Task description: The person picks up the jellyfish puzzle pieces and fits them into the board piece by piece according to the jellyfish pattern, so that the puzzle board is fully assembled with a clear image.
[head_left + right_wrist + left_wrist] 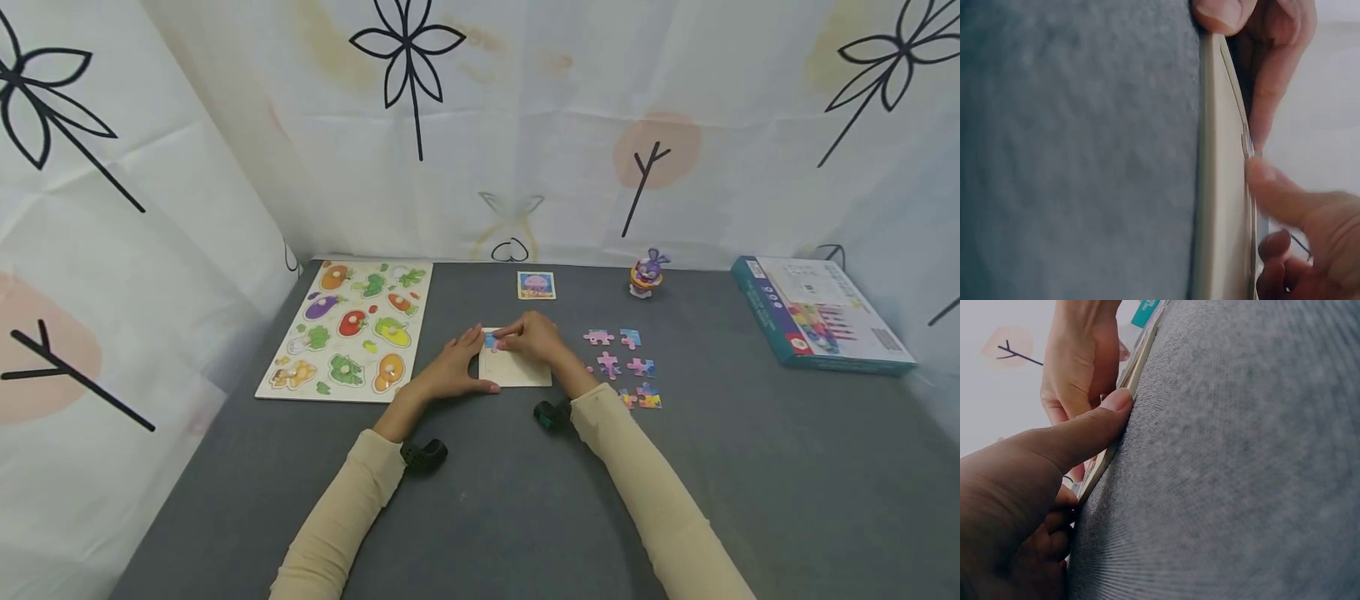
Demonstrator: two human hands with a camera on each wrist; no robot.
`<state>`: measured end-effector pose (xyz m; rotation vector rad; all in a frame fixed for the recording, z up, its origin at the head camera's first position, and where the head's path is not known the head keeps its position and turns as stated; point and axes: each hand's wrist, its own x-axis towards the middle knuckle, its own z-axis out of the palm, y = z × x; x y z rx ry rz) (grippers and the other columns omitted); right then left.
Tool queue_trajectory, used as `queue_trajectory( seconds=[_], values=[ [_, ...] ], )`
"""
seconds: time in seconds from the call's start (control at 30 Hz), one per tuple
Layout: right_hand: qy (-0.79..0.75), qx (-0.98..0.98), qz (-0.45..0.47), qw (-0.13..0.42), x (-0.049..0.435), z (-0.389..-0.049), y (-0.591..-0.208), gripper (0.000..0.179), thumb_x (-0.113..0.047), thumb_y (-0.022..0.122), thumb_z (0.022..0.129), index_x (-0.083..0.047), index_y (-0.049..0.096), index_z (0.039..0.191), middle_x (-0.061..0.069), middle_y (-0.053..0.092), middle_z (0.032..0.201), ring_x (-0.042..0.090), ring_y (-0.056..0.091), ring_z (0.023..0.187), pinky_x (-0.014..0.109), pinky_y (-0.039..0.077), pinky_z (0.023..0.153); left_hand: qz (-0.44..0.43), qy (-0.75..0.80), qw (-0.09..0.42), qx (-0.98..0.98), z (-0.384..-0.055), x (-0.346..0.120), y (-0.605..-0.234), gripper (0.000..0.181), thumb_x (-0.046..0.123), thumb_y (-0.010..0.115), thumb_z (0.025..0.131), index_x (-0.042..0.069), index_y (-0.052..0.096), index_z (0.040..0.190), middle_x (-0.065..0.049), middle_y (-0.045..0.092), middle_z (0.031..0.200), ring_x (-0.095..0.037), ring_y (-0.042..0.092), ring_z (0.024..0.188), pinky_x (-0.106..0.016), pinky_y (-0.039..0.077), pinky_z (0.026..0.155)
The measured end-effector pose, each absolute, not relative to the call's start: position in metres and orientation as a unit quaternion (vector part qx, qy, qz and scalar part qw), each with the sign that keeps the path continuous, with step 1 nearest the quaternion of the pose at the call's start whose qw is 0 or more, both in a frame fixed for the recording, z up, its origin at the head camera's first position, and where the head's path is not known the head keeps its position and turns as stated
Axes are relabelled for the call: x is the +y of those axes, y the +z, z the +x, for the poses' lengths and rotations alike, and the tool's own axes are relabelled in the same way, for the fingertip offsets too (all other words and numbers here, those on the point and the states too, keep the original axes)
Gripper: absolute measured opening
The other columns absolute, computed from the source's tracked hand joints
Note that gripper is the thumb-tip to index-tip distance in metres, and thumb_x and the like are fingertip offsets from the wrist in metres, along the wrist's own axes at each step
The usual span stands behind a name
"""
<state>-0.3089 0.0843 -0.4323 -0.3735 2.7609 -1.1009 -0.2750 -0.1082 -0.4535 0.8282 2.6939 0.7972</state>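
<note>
Puzzle tray (531, 377): on desk (487, 517), between hands
Left hand (452, 367): grips tray's 9 o'clock side, thumb at near edge
Right hand (537, 337): pinches blue jigsaw piece (491, 342), tray's 10 o'clock corner
Loose pieces (609, 365): 3 o'clock of tray
Picture card (536, 286): 12 o'clock
Vegetable board (352, 322): 9 o'clock
Bunny figurine (647, 273): 2 o'clock
Box (825, 312): 3 o'clock, past pieces

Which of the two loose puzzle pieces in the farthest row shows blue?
The right-hand puzzle piece, largely blue; its left neighbour looks pink.
</note>
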Motion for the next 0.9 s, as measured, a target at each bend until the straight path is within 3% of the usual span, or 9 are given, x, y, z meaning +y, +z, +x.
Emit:
queue_trajectory(
  seconds=[0.1,0.17,0.23,0.3,0.43,0.6,0.7,0.8,0.9],
  values=[
    [-0.391,0.907,-0.132,0.088,0.095,-0.310,-0.430,0.029,-0.022,0.070,0.082,-0.010,0.070,0.108,0.015,0.069,0.083,0.011,0.045,0.058,0.022,0.033,0.053,0.281,0.269,0.109,0.915,-0.275,-0.107,-0.454,0.100,0.044,0.070,0.077,-0.002,0.013,0.146,-0.015,0.006,0.155,-0.027,0.005,0.144,-0.050,0.007,0.114],
    [-0.402,0.900,-0.140,0.091,0.107,-0.309,-0.426,0.032,-0.018,0.070,0.082,-0.007,0.067,0.112,0.011,0.059,0.062,0.010,0.034,0.051,0.022,0.030,0.048,0.279,0.268,0.110,0.916,-0.275,-0.107,-0.454,0.101,0.044,0.071,0.077,-0.002,0.013,0.146,-0.015,0.005,0.155,-0.027,0.005,0.144,-0.050,0.008,0.114],
    [-0.408,0.898,-0.144,0.083,0.125,-0.307,-0.421,0.036,-0.015,0.070,0.082,-0.004,0.065,0.115,0.007,0.043,0.055,0.012,0.029,0.050,0.023,0.028,0.047,0.281,0.268,0.111,0.915,-0.275,-0.107,-0.454,0.102,0.043,0.071,0.077,-0.002,0.012,0.146,-0.015,0.005,0.155,-0.026,0.004,0.144,-0.050,0.007,0.114],
    [-0.391,0.907,-0.147,0.057,0.147,-0.304,-0.416,0.038,-0.015,0.069,0.082,-0.003,0.063,0.117,0.002,0.045,0.062,0.013,0.034,0.055,0.024,0.031,0.049,0.288,0.271,0.109,0.912,-0.275,-0.107,-0.454,0.101,0.042,0.071,0.077,-0.002,0.011,0.146,-0.014,0.004,0.155,-0.026,0.004,0.144,-0.050,0.007,0.114],
    [-0.353,0.926,-0.135,0.017,0.192,-0.298,-0.412,0.039,-0.014,0.069,0.082,0.002,0.062,0.117,0.009,0.049,0.074,0.016,0.039,0.064,0.026,0.034,0.054,0.306,0.279,0.108,0.904,-0.276,-0.107,-0.454,0.100,0.040,0.071,0.078,-0.001,0.011,0.147,-0.013,0.004,0.156,-0.024,0.005,0.144,-0.050,0.007,0.114],
    [-0.334,0.935,-0.117,0.031,0.228,-0.297,-0.416,0.038,-0.010,0.068,0.082,0.004,0.061,0.116,0.024,0.057,0.091,0.029,0.049,0.075,0.033,0.041,0.064,0.309,0.283,0.107,0.902,-0.275,-0.109,-0.453,0.095,0.038,0.071,0.079,-0.001,0.015,0.146,-0.014,0.008,0.155,-0.025,0.007,0.144,-0.051,0.008,0.114],
    [-0.326,0.937,-0.119,0.039,0.237,-0.298,-0.420,0.038,-0.009,0.069,0.080,0.003,0.061,0.116,0.030,0.060,0.109,0.040,0.056,0.097,0.042,0.045,0.078,0.313,0.279,0.106,0.901,-0.275,-0.107,-0.453,0.093,0.037,0.070,0.080,-0.002,0.016,0.146,-0.014,0.009,0.155,-0.025,0.008,0.144,-0.051,0.008,0.114],
    [-0.317,0.942,-0.100,0.047,0.242,-0.298,-0.424,0.038,-0.010,0.071,0.079,-0.001,0.063,0.115,0.031,0.063,0.095,0.035,0.055,0.081,0.039,0.043,0.074,0.318,0.279,0.107,0.900,-0.274,-0.105,-0.452,0.093,0.037,0.070,0.080,-0.002,0.016,0.145,-0.015,0.009,0.155,-0.026,0.008,0.144,-0.052,0.007,0.114],
    [-0.315,0.945,-0.076,0.051,0.243,-0.300,-0.428,0.037,-0.012,0.073,0.078,-0.005,0.066,0.113,0.027,0.064,0.083,0.019,0.036,0.064,0.030,0.035,0.066,0.318,0.279,0.106,0.900,-0.274,-0.105,-0.451,0.093,0.037,0.070,0.080,-0.003,0.016,0.145,-0.015,0.009,0.155,-0.026,0.008,0.143,-0.051,0.007,0.114]
  ],
)
